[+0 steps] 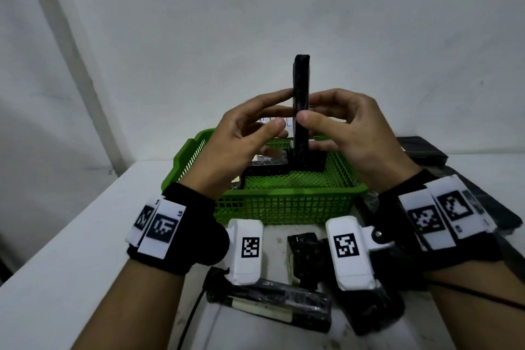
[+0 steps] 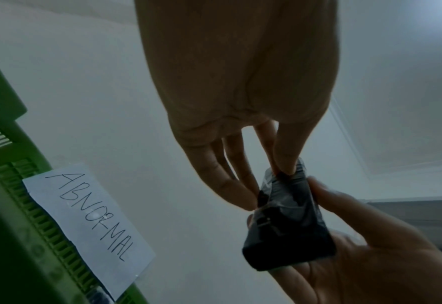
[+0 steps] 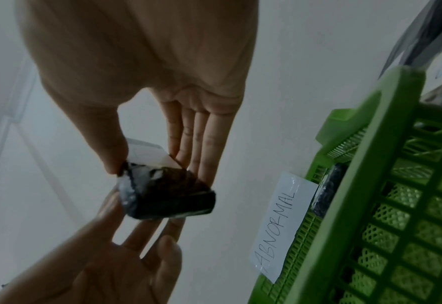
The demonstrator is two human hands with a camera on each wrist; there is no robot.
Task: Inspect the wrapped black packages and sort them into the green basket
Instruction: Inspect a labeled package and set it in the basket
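Two bare hands hold one flat black plastic-wrapped package (image 1: 301,105) upright and edge-on above the green slotted plastic basket (image 1: 284,202), which sits on the white desk (image 1: 71,250). On the left, the left hand (image 1: 241,136) has its fingers (image 2: 240,191) nearly straight, their tips touching the package's side, and its thumb lies on the same package (in the left wrist view it seems to press the package's edge). To the right of the package, the right hand (image 1: 352,133) pinches it between thumb and straight fingers (image 3: 202,144). A white paper label reading "ABNORMAL" (image 2: 90,224) is fixed to the basket's far wall. Inside the basket lie other black wrapped packages (image 1: 272,167). Nearer the person, a long black wrapped package (image 1: 270,304) lies on the desk. At far right, more dark wrapped packages (image 1: 423,150) rest beside the basket.
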